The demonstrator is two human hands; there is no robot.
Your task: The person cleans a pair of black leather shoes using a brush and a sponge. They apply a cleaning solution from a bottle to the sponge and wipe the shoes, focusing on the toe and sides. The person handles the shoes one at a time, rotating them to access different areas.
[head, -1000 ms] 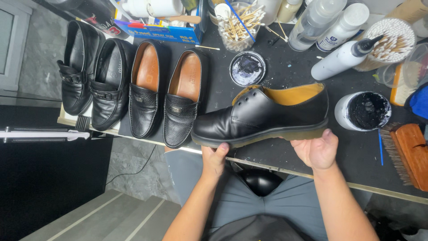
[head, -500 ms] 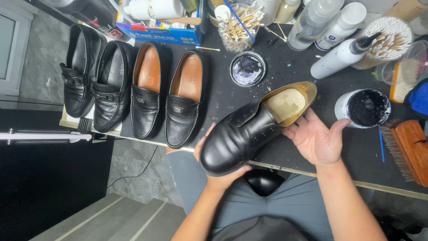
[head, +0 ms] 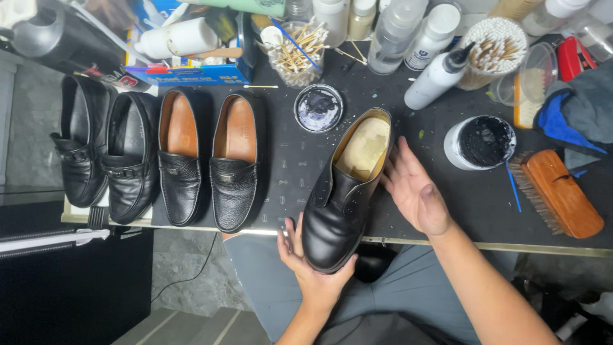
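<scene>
Black lace-up shoe (head: 341, 198) sits centre frame, lower middle, on the black work mat (head: 287, 160), toe pointing down past the table edge, heel toward the upper middle, tan insole showing. Left hand (head: 313, 271) cups the toe from below, fingers curled up round both sides of the toe cap, so closed on the shoe. Right hand (head: 415, 191) is just right of the shoe, palm up and open, fingers spread; fingertips close to the heel collar, contact there cannot be told.

Left of the shoe: four black loafers side by side, toes down. Two with tan linings (head: 207, 160) nearest, two all-black ones (head: 105, 153) at far left. Just above the shoe's heel, an open round tin of black polish (head: 318, 108). Right of the right hand, a white tub of black cream (head: 480, 142), open. Farther right, a wooden shoe brush (head: 555, 191) lying bristles to the left, with blue and grey cloths (head: 575, 115) above it.

Top of frame: white squeeze bottle (head: 437, 80) tilted, cup of cotton swabs (head: 495, 48), clear jar of swabs (head: 295, 61), spray bottles, blue box (head: 191, 73) upper left. Grey trousers (head: 396, 287) at the bottom.
</scene>
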